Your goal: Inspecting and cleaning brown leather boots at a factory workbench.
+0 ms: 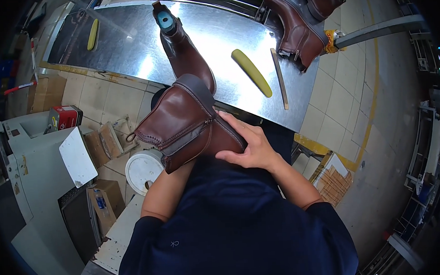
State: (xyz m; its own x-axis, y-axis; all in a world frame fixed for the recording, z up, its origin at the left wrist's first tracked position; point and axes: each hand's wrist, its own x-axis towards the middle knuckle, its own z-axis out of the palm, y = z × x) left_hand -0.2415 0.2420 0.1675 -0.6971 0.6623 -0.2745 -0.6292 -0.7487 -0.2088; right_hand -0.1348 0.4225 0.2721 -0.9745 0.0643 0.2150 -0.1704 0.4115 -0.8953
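A brown leather ankle boot (183,120) with a side zip lies tilted in front of my body, its dark sole and heel turned up and away from me. My right hand (250,144) grips its front part, thumb on the near side and fingers along the sole edge. My left forearm (168,188) runs up beneath the boot's shaft, and the boot hides my left hand. Just beyond, a second brown boot (191,63) lies on the metal table (123,35), with a blue-green piece at its heel end.
An olive-yellow bar (251,73) and a thin wooden stick (280,78) lie right of the boots; another yellow bar (93,34) is at far left. More brown boots (301,29) stand at the back right near a metal arm (380,31). A white bucket (144,171) stands at lower left.
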